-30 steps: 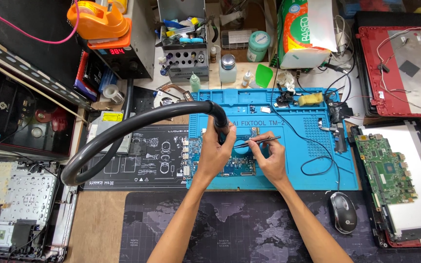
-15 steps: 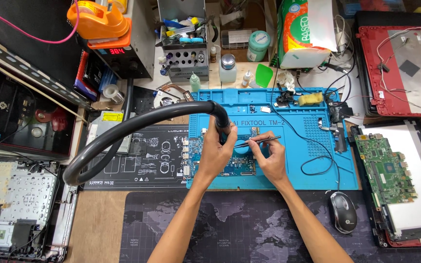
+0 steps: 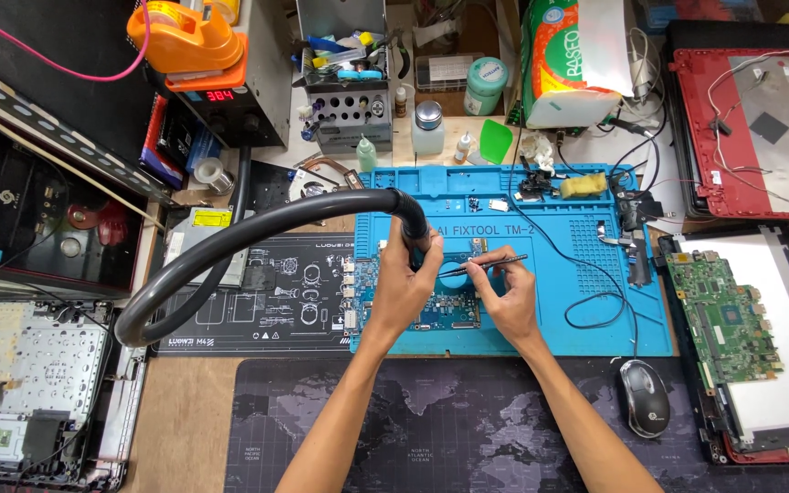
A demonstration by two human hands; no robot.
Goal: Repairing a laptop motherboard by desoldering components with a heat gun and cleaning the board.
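Note:
My left hand (image 3: pixel 405 285) grips the handle end of a thick black hose (image 3: pixel 230 246) and holds its tip down over a blue circuit board (image 3: pixel 413 306). The board lies on a blue repair mat (image 3: pixel 586 301). My right hand (image 3: pixel 504 294) pinches dark tweezers (image 3: pixel 481 267), whose points aim left toward the hose tip above the board. The hose arcs left and back down to the table's left side.
A green circuit board (image 3: pixel 721 315) lies in an opened laptop shell at right, with a red laptop lid (image 3: pixel 751 128) behind it. A mouse (image 3: pixel 643 397) sits on the dark map desk pad (image 3: pixel 431 438). Bottles, a tool rack and a station with red display stand behind.

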